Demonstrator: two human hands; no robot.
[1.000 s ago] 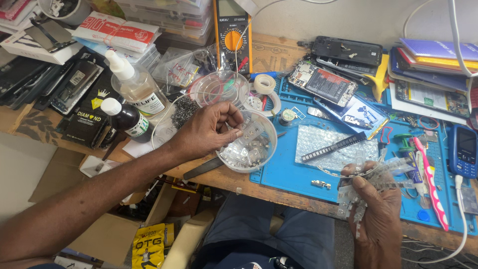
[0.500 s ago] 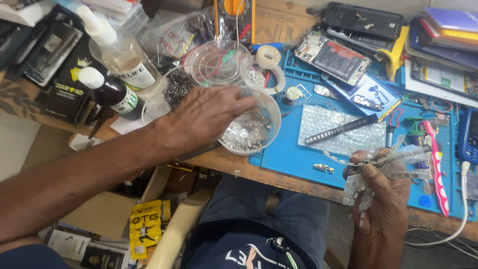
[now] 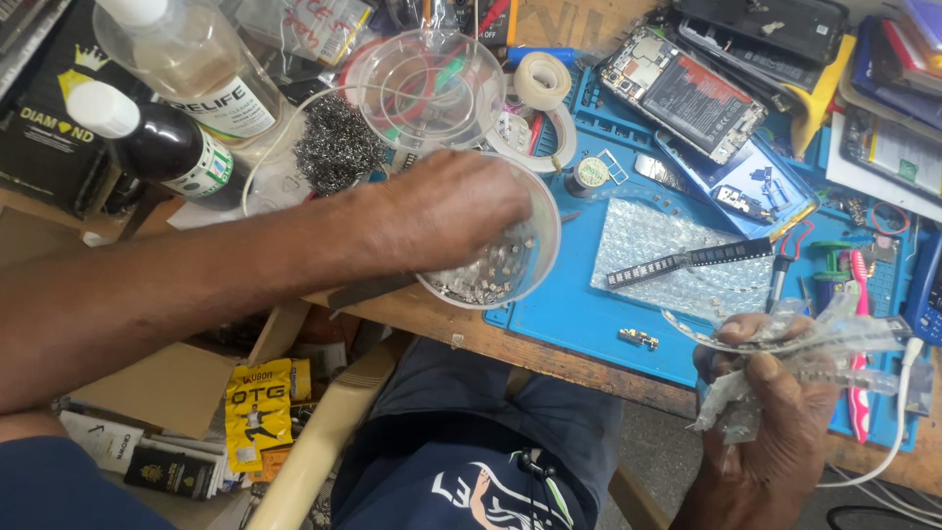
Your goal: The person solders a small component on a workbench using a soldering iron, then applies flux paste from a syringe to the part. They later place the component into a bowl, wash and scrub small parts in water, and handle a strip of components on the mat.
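clear plastic is what you're working in: on the left stand a clear liquid bottle point(image 3: 191, 74) and a dark bottle with a white cap point(image 3: 157, 147), then a wad of steel wool point(image 3: 334, 152), and just past it your left hand point(image 3: 446, 216) reaches down into the clear tub of small parts point(image 3: 535, 265) at the bench edge. your fingers are curled into the tub and hidden behind the knuckles, so i cannot tell whether they pinch a piece. keep the tub flat on the bench; it sits partly over the edge of the blue work mat point(image 3: 579, 324), so press lightly, don't tip it. sift with the fingertips rather than scooping, so nothing spills onto your lap. an empty clear cup point(image 3: 432, 83) sits just behind. moving right, a bubble-wrap sheet point(image 3: 677, 265) with a black strip point(image 3: 687, 263) lies on the mat, an opened phone point(image 3: 682, 93) beyond it. far right, your right hand point(image 3: 775, 422) is closed around a bundle of clear plastic bags point(image 3: 814, 344), off the bench edge. hold that bundle level and steady.
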